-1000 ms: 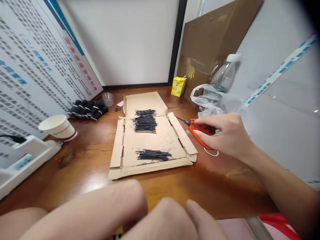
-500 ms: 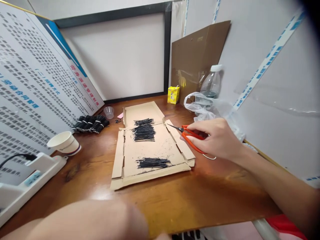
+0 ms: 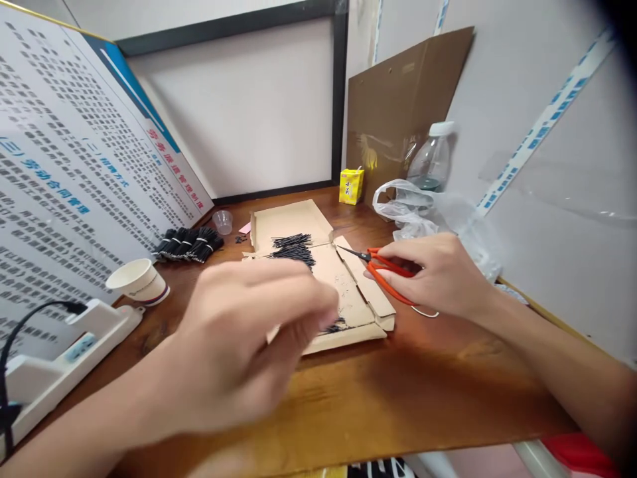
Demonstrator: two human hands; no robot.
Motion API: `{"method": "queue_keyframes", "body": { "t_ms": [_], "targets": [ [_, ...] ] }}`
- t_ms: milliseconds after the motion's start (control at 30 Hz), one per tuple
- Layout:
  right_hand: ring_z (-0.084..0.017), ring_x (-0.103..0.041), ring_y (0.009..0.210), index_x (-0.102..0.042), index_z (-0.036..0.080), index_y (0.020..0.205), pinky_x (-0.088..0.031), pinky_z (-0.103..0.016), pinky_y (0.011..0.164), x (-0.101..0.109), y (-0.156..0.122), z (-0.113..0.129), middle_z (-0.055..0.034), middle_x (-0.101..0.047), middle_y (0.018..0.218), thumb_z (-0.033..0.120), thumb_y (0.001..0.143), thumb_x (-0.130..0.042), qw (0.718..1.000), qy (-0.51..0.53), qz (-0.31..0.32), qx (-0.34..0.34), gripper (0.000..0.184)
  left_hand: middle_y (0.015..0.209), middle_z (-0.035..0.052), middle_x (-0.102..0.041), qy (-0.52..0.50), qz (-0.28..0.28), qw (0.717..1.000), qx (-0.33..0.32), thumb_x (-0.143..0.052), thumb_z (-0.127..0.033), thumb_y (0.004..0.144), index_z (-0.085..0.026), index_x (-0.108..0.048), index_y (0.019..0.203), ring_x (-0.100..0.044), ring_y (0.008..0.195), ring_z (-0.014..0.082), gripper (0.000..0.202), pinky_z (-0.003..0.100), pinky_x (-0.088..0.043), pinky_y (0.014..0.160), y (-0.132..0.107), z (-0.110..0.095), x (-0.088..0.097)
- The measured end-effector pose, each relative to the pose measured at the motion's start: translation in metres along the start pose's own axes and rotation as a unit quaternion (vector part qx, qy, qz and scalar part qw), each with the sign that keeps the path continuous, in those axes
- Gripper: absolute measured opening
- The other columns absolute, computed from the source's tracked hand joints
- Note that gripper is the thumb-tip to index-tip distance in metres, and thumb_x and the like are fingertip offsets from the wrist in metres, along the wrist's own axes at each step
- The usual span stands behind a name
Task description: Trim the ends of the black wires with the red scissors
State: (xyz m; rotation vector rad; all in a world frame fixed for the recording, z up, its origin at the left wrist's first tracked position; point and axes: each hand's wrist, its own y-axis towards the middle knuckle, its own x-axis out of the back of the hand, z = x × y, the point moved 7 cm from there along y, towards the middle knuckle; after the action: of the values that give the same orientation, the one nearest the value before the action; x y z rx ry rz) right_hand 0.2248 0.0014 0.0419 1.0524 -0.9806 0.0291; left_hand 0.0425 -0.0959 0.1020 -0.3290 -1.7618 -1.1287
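My right hand point(image 3: 438, 275) is closed on red-handled snips point(image 3: 385, 269), whose dark tips point left over the right flap of a flattened cardboard box point(image 3: 293, 222). A pile of thin black wire pieces point(image 3: 293, 247) lies on the box's far half. My left hand point(image 3: 249, 332) reaches in over the near half of the box, blurred by motion, fingers bent toward a second black pile that shows only at its right end point(image 3: 338, 325). Whether it holds anything I cannot see.
Tied black wire bundles point(image 3: 188, 243), a small clear cup point(image 3: 222, 221) and a paper cup point(image 3: 139, 282) stand at the left. A white power strip point(image 3: 64, 345) lies near left. A yellow carton point(image 3: 351, 185), plastic bottle point(image 3: 432, 159) and plastic bag point(image 3: 423, 212) sit at the back right.
My left hand has risen from below the table edge and moved forward over the near half of the box. The right hand stays on the snips.
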Motion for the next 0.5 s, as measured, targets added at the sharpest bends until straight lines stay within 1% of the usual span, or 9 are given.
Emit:
{"method": "queue_keyframes", "body": {
  "t_ms": [33,67,100,167,233,300,367,433,500],
  "targets": [
    [-0.009,-0.048,0.045,-0.065,0.019,0.070,-0.034,-0.024,0.050,0.001,0.000,0.000,0.0022,-0.061,0.054,0.024,0.083,-0.053,1.000,0.002,-0.003,0.002,0.019,0.059,-0.0012,-0.052,-0.008,0.014,1.000,0.012,-0.047,-0.018,0.092,-0.021,-0.057,0.078,-0.046,0.051,0.0117,0.018,0.027,-0.037,0.047,0.016,0.005,-0.003],
    [-0.009,-0.047,0.045,-0.065,0.019,0.069,-0.034,-0.024,0.050,0.001,0.000,0.001,0.0021,-0.061,0.054,0.024,0.083,-0.053,1.000,0.005,-0.005,0.004,0.019,0.055,-0.0023,-0.046,-0.016,0.033,0.999,0.026,-0.046,-0.018,0.092,-0.020,-0.051,0.071,-0.040,0.048,0.0109,0.022,0.027,-0.033,0.046,0.027,0.012,-0.007],
    [-0.009,-0.047,0.045,-0.064,0.019,0.068,-0.034,-0.024,0.050,0.000,-0.001,0.001,0.0021,-0.061,0.054,0.024,0.083,-0.054,1.000,0.007,-0.003,0.007,0.019,0.052,-0.0030,-0.040,-0.019,0.055,0.998,0.039,-0.044,-0.020,0.093,-0.019,-0.045,0.065,-0.035,0.046,0.0105,0.028,0.027,-0.030,0.045,0.033,0.019,-0.013],
    [-0.009,-0.046,0.045,-0.064,0.018,0.068,-0.034,-0.024,0.049,-0.003,-0.001,0.001,0.0024,-0.060,0.054,0.024,0.083,-0.054,1.000,0.010,0.004,0.011,0.019,0.049,-0.0038,-0.032,-0.013,0.098,0.993,0.063,-0.040,-0.026,0.096,-0.018,-0.035,0.058,-0.028,0.044,0.0100,0.039,0.027,-0.025,0.045,0.034,0.033,-0.027],
    [-0.009,-0.046,0.044,-0.064,0.018,0.069,-0.034,-0.024,0.049,-0.006,-0.002,0.001,0.0025,-0.060,0.053,0.024,0.084,-0.054,1.000,0.012,0.012,0.010,0.020,0.049,-0.0042,-0.029,-0.004,0.117,0.990,0.082,-0.039,-0.029,0.097,-0.018,-0.031,0.056,-0.025,0.045,0.0095,0.044,0.026,-0.023,0.046,0.028,0.044,-0.039],
    [-0.009,-0.046,0.045,-0.064,0.017,0.070,-0.033,-0.024,0.049,-0.009,-0.002,0.002,0.0023,-0.060,0.054,0.024,0.085,-0.054,1.000,0.017,0.017,0.009,0.020,0.049,-0.0041,-0.031,0.013,0.118,0.988,0.101,-0.040,-0.028,0.096,-0.017,-0.032,0.056,-0.025,0.046,0.0095,0.043,0.026,-0.022,0.048,0.022,0.051,-0.045],
    [-0.009,-0.047,0.045,-0.064,0.017,0.071,-0.033,-0.024,0.049,-0.010,-0.002,0.002,0.0019,-0.061,0.054,0.024,0.085,-0.054,1.000,0.023,0.019,0.010,0.019,0.050,-0.0036,-0.035,0.027,0.120,0.986,0.115,-0.042,-0.026,0.095,-0.016,-0.034,0.057,-0.029,0.047,0.0098,0.041,0.026,-0.022,0.049,0.020,0.053,-0.048],
    [-0.009,-0.048,0.045,-0.065,0.017,0.072,-0.032,-0.025,0.048,-0.011,-0.002,0.003,0.0015,-0.061,0.055,0.024,0.086,-0.054,0.999,0.027,0.022,0.012,0.019,0.055,-0.0024,-0.044,0.033,0.129,0.984,0.118,-0.043,-0.025,0.095,-0.016,-0.040,0.060,-0.036,0.051,0.0106,0.036,0.026,-0.025,0.051,0.019,0.050,-0.050],
    [-0.009,-0.048,0.046,-0.065,0.016,0.072,-0.032,-0.025,0.048,-0.013,-0.002,0.003,0.0012,-0.061,0.055,0.024,0.086,-0.054,0.999,0.029,0.027,0.013,0.019,0.064,-0.0007,-0.054,0.036,0.136,0.984,0.112,-0.044,-0.022,0.094,-0.016,-0.048,0.069,-0.045,0.058,0.0121,0.026,0.026,-0.028,0.053,0.019,0.046,-0.051]
  ]
}}
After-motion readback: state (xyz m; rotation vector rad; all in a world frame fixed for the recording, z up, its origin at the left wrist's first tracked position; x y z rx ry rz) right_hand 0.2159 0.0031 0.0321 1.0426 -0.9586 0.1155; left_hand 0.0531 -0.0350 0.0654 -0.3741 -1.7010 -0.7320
